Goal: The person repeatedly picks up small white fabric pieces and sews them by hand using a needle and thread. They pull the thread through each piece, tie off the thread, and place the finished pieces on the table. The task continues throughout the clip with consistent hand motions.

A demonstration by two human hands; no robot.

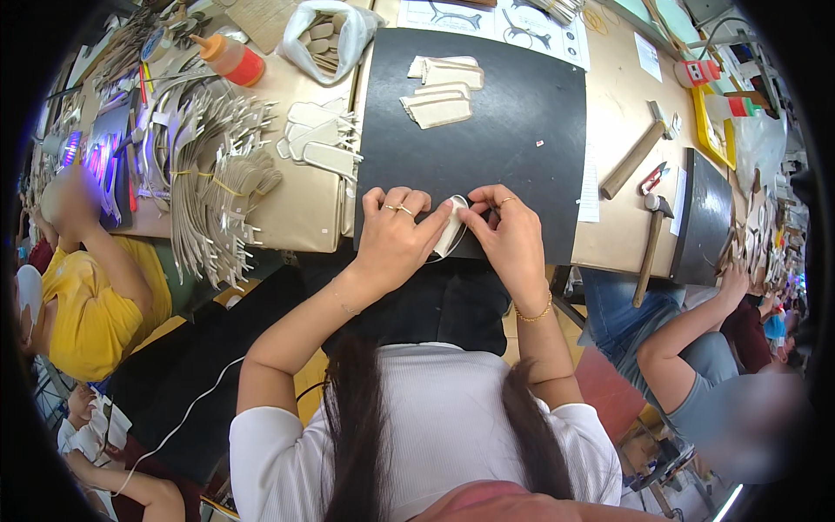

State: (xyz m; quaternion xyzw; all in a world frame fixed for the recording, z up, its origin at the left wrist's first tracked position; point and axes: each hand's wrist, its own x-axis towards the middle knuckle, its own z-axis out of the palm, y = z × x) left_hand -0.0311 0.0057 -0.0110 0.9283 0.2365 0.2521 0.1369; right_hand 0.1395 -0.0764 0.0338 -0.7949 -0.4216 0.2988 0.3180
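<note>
Between my hands, at the near edge of a black mat [496, 157], is a small cream strip-shaped piece [448, 237] with a thin pale edging looped round it. My left hand [393, 233] pinches it from the left, thumb and index finger near its upper end. On the other side, my right hand [511, 233] has its thumb and bent fingers closed at the edging. Fingers partly cover the piece, so its exact material is unclear. Farther up the mat lie two small groups of similar cream pieces, an upper stack [448, 72] and a lower stack [437, 105].
Left of the mat lie pale tabs [320, 139], bundled straps [209, 187], an orange-topped bottle [233, 63] and a plastic bag [326, 39] of brown pieces. On the right are a hammer [654, 235], another wooden-handled tool [633, 159] and a red cutter [653, 178]. Co-workers sit on both sides.
</note>
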